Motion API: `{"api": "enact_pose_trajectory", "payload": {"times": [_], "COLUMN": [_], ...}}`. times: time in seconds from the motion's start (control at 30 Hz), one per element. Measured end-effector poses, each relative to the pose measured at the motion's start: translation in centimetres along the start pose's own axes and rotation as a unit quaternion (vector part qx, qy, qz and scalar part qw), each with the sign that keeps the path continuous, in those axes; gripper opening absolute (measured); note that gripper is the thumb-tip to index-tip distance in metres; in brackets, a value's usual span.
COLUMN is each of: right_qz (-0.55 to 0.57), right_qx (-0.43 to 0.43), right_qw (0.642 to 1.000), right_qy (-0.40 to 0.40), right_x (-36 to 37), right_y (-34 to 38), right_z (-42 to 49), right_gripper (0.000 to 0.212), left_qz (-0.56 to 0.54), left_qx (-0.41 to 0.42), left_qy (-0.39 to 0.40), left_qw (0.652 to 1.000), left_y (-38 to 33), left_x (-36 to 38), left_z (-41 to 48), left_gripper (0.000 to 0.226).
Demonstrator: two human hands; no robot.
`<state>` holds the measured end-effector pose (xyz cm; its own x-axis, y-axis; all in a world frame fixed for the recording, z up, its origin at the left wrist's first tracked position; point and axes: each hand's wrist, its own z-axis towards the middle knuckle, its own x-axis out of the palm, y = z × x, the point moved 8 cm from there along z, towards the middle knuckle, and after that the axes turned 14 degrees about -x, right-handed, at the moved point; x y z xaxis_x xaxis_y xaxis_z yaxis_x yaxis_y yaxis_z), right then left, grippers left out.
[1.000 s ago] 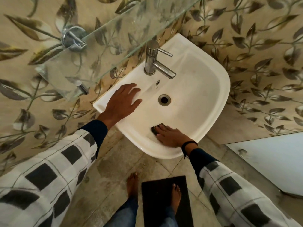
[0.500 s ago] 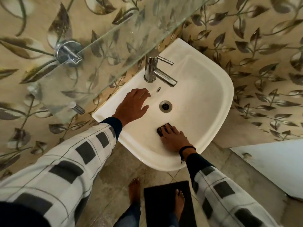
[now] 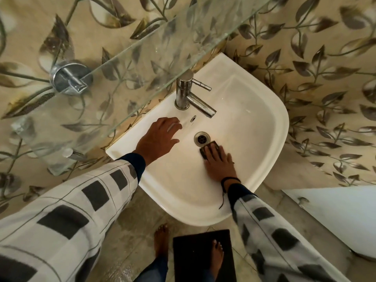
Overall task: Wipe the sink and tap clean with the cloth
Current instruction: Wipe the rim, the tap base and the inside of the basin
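A white wall-hung sink (image 3: 270, 127) fills the middle of the head view, with a chrome tap (image 3: 190, 96) at its back rim and a metal drain (image 3: 202, 138) in the bowl. My right hand (image 3: 220, 162) presses a small dark cloth (image 3: 205, 150) flat against the bowl, right beside the drain, with straight fingers on top of it. Most of the cloth is hidden under those fingers. My left hand (image 3: 157, 137) rests flat on the sink's left ledge below the tap, holding nothing.
A glass shelf (image 3: 126, 64) on chrome brackets (image 3: 69, 79) juts out over the sink's back left, close above the tap. Leaf-patterned tiles cover the walls. A dark mat (image 3: 195, 259) lies under my bare feet, and a white fixture (image 3: 345, 216) stands at lower right.
My right hand has slid the cloth from the bowl's near wall up to the drain. My left hand has shifted along the ledge toward the tap.
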<state>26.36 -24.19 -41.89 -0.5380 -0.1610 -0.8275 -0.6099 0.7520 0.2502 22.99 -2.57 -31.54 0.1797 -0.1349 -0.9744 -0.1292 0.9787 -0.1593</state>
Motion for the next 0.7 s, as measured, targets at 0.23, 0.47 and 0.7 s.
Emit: {"api": "enact_pose_trajectory", "payload": {"times": [0.23, 0.47, 0.7], "right_qz": [0.051, -0.042, 0.155], "right_qx": [-0.151, -0.002, -0.106], "right_qw": [0.986, 0.999, 0.976], "right_qy": [0.053, 0.013, 0.111], "right_x": [3.4, -0.3, 3.0], "right_y": [6.8, -2.0, 10.4], "right_z": [-2.6, 0.2, -4.4], "right_gripper": [0.063, 0.061, 0.062], "left_qz": [0.004, 0.012, 0.025], "left_qx": [0.007, 0.005, 0.007], "left_qy": [-0.004, -0.012, -0.014], "left_qw": [1.0, 1.0, 1.0], "left_y": [0.0, -0.1, -0.1], "left_x": [0.1, -0.1, 0.1], "left_z": [0.0, 0.0, 0.0], "left_gripper": [0.046, 0.045, 0.044]}}
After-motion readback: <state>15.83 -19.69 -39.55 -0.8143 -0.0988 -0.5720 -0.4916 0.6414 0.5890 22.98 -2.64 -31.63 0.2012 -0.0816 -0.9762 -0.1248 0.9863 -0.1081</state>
